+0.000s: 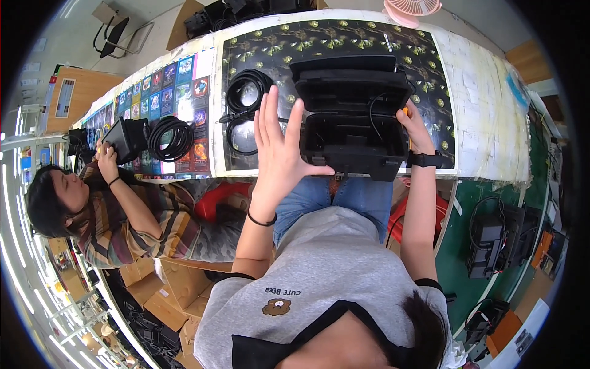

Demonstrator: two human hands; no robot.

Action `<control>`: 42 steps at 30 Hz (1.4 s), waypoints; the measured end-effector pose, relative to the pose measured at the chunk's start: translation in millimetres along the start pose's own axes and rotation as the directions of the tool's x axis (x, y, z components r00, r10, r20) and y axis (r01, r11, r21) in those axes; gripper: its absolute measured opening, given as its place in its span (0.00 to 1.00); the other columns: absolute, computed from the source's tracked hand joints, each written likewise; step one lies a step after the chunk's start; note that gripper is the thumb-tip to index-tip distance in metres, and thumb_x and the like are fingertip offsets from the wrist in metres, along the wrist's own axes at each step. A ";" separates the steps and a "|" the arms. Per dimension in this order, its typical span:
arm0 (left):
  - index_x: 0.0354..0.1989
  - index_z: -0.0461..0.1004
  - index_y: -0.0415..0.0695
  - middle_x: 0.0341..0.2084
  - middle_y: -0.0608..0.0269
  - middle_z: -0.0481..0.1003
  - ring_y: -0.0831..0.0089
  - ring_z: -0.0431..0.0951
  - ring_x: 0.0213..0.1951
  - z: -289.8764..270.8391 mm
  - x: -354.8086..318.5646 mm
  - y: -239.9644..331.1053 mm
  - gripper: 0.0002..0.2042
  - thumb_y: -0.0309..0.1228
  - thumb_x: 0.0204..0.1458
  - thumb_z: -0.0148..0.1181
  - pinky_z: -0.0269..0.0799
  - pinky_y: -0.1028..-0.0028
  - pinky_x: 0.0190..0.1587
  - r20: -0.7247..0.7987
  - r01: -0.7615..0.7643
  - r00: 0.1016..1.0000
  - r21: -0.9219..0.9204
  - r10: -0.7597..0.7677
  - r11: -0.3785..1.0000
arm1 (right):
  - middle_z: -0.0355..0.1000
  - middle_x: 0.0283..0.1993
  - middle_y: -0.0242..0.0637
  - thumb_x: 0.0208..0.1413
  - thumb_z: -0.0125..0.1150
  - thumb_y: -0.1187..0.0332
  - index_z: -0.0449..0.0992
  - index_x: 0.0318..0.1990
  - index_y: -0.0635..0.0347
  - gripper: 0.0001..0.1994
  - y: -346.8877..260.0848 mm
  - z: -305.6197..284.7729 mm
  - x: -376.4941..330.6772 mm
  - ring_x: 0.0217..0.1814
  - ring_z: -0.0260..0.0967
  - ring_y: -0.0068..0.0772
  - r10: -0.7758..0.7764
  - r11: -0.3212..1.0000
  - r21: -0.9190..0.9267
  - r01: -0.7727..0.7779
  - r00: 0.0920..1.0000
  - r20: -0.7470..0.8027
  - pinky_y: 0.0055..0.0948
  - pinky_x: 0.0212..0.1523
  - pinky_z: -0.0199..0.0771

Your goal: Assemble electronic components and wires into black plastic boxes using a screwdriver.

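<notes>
Table [491, 117]: dark patterned mat [264, 49], pink fan [413, 8] at far edge
Box [356, 158]: lid raised, at near edge
Left hand [279, 150]: spread, released
Right hand [416, 128]: beside box, grip unclear
Room: cardboard [181, 283] lower left

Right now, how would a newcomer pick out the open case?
On the white-covered table, find the dark patterned mat. At its near edge is a black case, the right hand at its right side. Its boxy shape and raised lid set it apart from the coiled black cable to its left.
</notes>
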State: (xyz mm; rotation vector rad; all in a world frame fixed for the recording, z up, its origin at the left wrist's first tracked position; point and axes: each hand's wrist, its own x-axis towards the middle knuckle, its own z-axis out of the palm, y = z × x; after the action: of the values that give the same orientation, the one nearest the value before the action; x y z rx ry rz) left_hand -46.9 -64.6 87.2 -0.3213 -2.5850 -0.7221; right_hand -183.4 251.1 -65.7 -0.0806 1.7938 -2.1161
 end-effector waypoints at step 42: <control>0.49 0.67 0.46 0.47 0.55 0.67 0.50 0.69 0.60 52.5 0.4 -17.8 0.31 0.28 0.35 0.80 0.68 0.56 0.58 -0.298 -0.134 0.954 -0.293 0.043 0.947 | 0.64 0.67 0.37 0.45 0.68 0.32 0.58 0.71 0.62 0.54 -56.9 42.4 -21.3 0.69 0.61 0.29 -0.037 0.958 0.285 0.000 0.992 0.124 0.29 0.70 0.57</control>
State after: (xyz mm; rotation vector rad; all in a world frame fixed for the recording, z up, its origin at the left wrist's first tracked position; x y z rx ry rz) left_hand -71.3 -51.2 39.2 -0.3946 -2.1668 -1.0605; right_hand -165.4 224.9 1.2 -0.1555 1.4059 -2.3030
